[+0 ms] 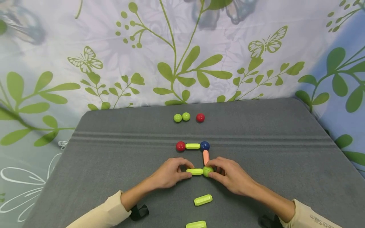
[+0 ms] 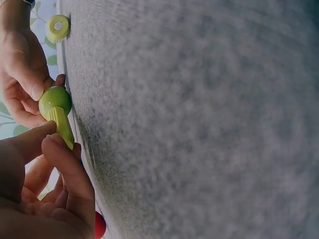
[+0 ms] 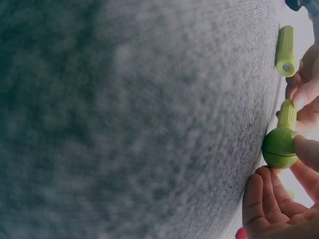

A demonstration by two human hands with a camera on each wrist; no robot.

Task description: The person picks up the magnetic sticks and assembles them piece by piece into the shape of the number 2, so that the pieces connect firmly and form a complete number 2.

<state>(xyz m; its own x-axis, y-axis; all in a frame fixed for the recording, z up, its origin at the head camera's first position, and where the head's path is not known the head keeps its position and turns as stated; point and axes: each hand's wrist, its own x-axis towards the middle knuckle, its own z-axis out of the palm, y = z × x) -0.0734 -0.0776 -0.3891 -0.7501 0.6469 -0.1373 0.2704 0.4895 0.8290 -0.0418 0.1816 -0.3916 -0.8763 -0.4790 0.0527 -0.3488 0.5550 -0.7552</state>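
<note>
My left hand (image 1: pixel 170 172) pinches a yellow-green magnetic rod (image 1: pixel 195 172) near its left end. The rod's right end meets a green ball (image 1: pixel 208 171), which my right hand (image 1: pixel 232 175) holds between thumb and fingers. From that ball a pink rod (image 1: pixel 206 157) runs up to a dark blue ball (image 1: pixel 204 145). Another yellow-green rod (image 1: pixel 192 146) joins the blue ball to a red ball (image 1: pixel 180 146) on its left. In the right wrist view, the green ball (image 3: pixel 279 148) shows a seam round its middle and touches the rod (image 3: pixel 287 114).
Two loose yellow-green rods, a nearer one (image 1: pixel 196 224) and a farther one (image 1: pixel 203 199), lie in front of the hands. Toward the back of the grey table (image 1: pixel 128 126) sit two green balls (image 1: pixel 182 117) and a red ball (image 1: pixel 200 117). A patterned cloth (image 1: pixel 148 63) hangs behind.
</note>
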